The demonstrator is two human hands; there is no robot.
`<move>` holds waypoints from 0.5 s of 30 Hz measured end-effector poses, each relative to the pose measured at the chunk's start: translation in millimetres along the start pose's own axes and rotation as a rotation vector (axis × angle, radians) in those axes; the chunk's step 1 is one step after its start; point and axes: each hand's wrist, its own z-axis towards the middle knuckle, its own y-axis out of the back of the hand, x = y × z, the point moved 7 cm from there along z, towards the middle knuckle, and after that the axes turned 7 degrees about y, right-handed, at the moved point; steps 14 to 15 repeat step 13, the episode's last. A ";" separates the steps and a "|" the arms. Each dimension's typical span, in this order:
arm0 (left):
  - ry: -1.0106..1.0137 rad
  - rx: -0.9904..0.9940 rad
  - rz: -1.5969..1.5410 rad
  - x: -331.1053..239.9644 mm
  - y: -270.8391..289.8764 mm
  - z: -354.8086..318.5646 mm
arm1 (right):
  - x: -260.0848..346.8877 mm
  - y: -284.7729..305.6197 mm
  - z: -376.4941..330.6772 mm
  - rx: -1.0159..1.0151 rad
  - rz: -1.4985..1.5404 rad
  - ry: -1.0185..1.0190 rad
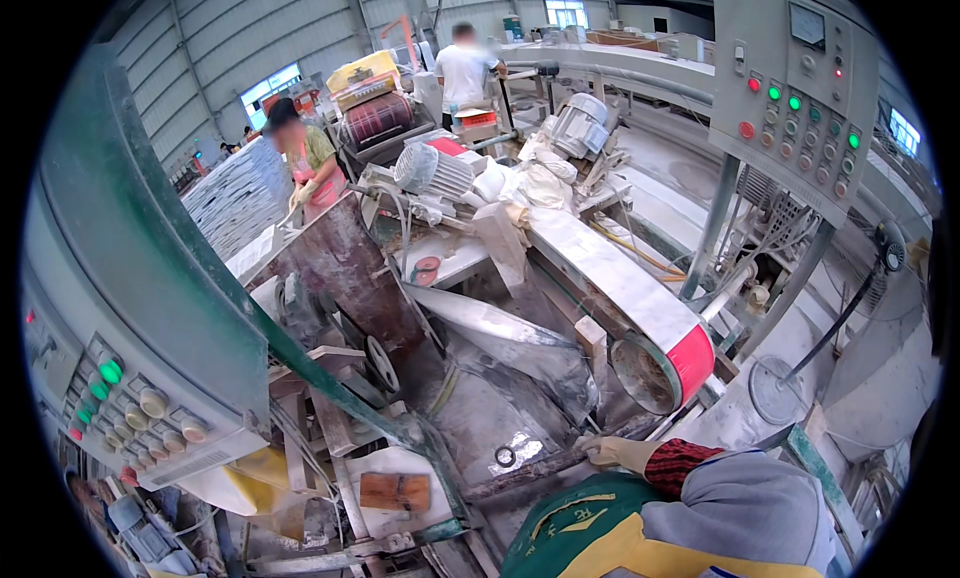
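My right hand [618, 452], in a cream work glove with a red-and-black striped cuff, reaches in from the lower right. Its fingers look curled together at the end of a dusty bar [535, 474], just below the belt roller. What they hold, if anything, is hidden. Just above the hand is the rounded end of a belt machine, with a white belt [625, 270] and a red band [692, 364]. A small dark ring [505, 456] lies on the wet metal surface left of the hand. My left hand is out of view.
Control panels with lit buttons stand at left [130, 378] and upper right [795, 98]. Dusty motors [435, 170] sit beyond the belt. A wooden block [395, 492] lies at lower left. Two people, one in a pink apron [318, 183], one in white [465, 73], stand farther back.
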 end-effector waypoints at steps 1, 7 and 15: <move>-0.006 -0.015 0.012 -0.9 1.8 -0.4 | 0.5 2.9 -7.9 0.020 -0.007 -0.050; -0.031 0.005 0.005 -11.9 13.8 2.5 | 4.8 19.9 -55.1 0.037 -0.089 -0.210; 0.381 0.687 -0.360 -0.5 -13.7 -4.5 | 4.9 4.6 -56.8 0.270 -0.007 -0.301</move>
